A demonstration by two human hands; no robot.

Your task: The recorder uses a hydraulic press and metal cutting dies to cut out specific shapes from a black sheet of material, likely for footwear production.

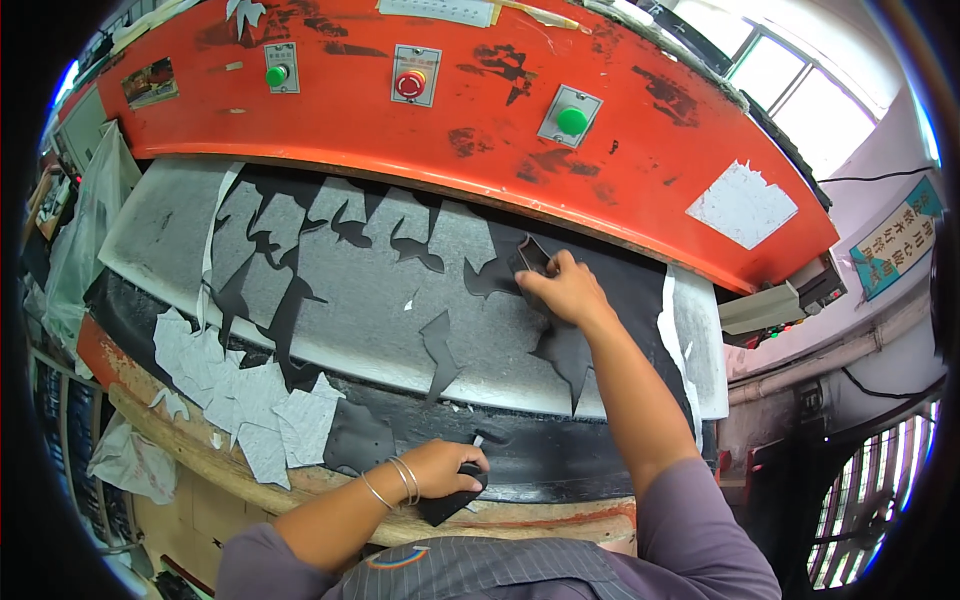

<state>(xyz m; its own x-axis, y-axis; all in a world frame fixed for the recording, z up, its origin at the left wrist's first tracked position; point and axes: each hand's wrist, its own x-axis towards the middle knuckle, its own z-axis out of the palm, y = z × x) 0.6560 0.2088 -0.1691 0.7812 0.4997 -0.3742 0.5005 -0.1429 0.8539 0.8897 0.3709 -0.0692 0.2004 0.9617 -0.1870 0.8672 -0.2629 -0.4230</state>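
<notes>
Spanning twelve o'clock, a red machine panel (640, 190) carries green buttons towards ten-thirty and one o'clock and a red button (409, 84) near eleven; small lettering on their plates is too tiny to read. A label strip (437, 10) near twelve bears print, and a cream-and-turquoise poster (897, 238) at three o'clock shows large characters. Just off centre towards two, the right hand (568, 288) pinches a hollow, dark-walled cutter (530, 258) between thumb and fingers, over a black sheet (638, 285) with cut-out gaps on a grey board (365, 285). Near six o'clock, the left hand (445, 468) curls closed around flat black pieces (445, 508). White scraps (250, 400) lie at eight.
</notes>
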